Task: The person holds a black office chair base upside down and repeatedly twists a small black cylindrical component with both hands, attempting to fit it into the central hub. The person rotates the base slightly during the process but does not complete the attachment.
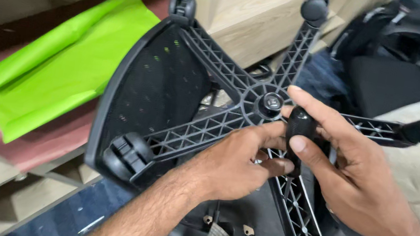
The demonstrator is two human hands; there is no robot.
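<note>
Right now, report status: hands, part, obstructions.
Right hand gripping black caster. Left hand touching it from below, beside star base hub. Caster sits off the base. Nothing blocking the hub.

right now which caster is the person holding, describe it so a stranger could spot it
Find the black star-shaped chair base lying upturned. Just right of its hub, the right hand grips a loose black caster, with the left hand touching below. Unlike the other casters, it sits on no arm's end.
</note>
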